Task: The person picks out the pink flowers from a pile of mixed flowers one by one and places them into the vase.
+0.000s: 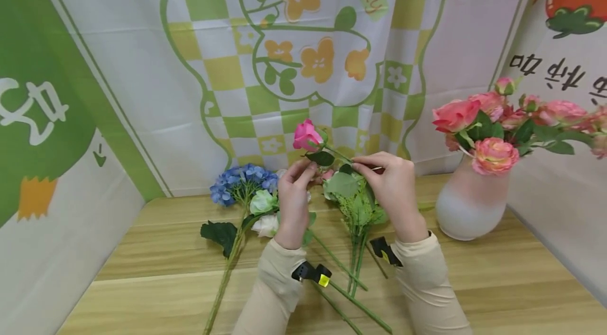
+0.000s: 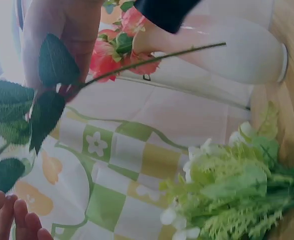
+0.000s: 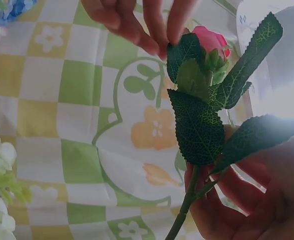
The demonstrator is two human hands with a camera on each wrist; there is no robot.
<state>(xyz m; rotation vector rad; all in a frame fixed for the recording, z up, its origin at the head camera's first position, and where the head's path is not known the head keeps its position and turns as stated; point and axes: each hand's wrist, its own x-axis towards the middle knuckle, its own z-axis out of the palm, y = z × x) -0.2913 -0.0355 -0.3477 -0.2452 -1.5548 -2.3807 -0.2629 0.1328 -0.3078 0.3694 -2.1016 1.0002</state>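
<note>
A pink artificial rose (image 1: 308,136) with dark green leaves (image 3: 199,127) is held up above the table. My right hand (image 1: 391,185) grips its green stem (image 2: 152,61) below the bloom; in the right wrist view the fingers lie behind the stem and leaves. With thumb and fingertips, my left hand (image 1: 296,195) pinches a leaf (image 1: 320,158) close to the bloom. The left wrist view shows the stem's lower end free in the air. Beneath the hands lie a blue hydrangea (image 1: 244,183), white flowers (image 1: 266,225) and a light green bunch (image 1: 358,211), partly covered by the hands.
On the right stands a pink and white vase (image 1: 471,206) filled with pink flowers (image 1: 495,156). Several loose green stems (image 1: 360,306) reach toward the front of the wooden table (image 1: 156,277). A printed cloth (image 1: 303,77) hangs behind the table.
</note>
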